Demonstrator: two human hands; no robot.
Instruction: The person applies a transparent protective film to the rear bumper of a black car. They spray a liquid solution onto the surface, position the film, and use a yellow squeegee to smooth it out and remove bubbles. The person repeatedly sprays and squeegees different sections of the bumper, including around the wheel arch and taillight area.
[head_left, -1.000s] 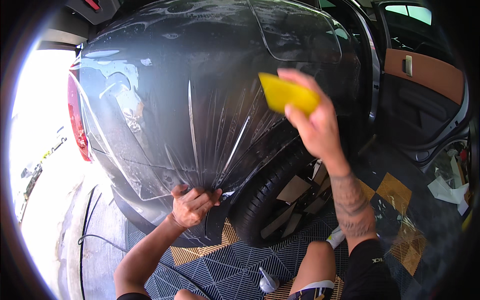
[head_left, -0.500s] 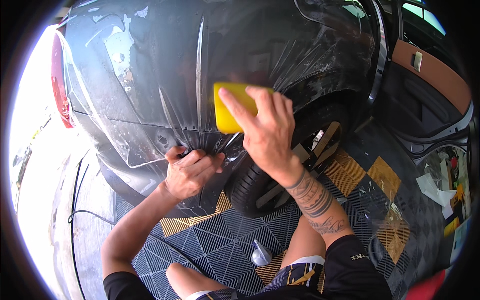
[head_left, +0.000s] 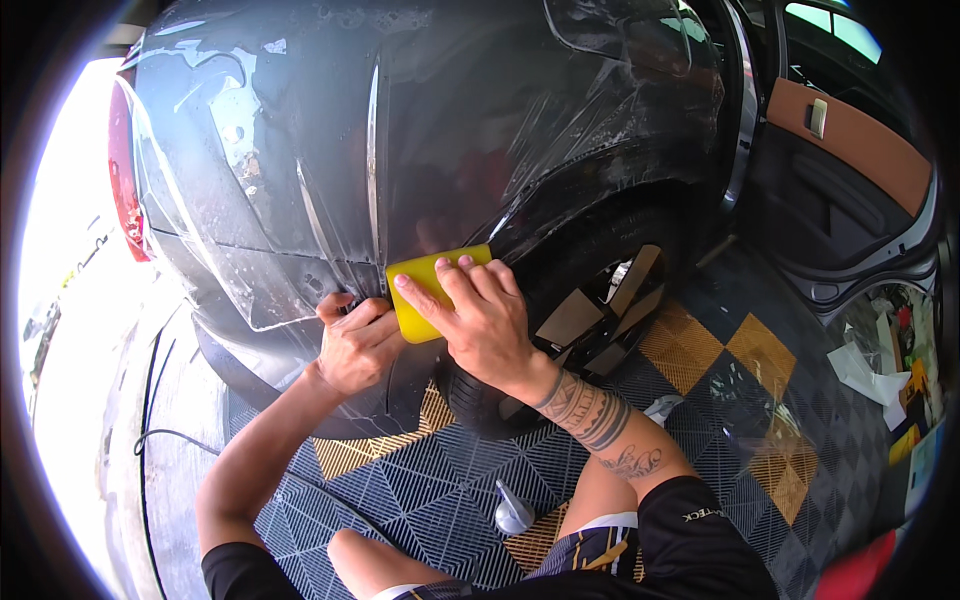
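A clear protective film [head_left: 268,285] lies over the dark rear panel [head_left: 440,120] of a car, with long creases running down toward my hands. My left hand [head_left: 355,345] is closed at the panel's lower edge, fingers curled into the bunched film. Under my right hand [head_left: 490,325] is a yellow squeegee [head_left: 425,270], its flat side against the film low on the panel, just left of the wheel arch. The squeegee's left corner comes close to my left fingers. The film's edge inside my left fist is hidden.
Right of my hands stands the rear wheel [head_left: 600,320]. An open car door [head_left: 840,160] with a brown trim is farther right. A grey spray bottle [head_left: 513,512] lies on the tiled floor [head_left: 400,500] between my knees. A dark cable [head_left: 180,425] crosses the floor at left.
My right hand has brought the squeegee down and to the left, close to my left hand. The left hand keeps its grip on the film. The view has shifted slightly.
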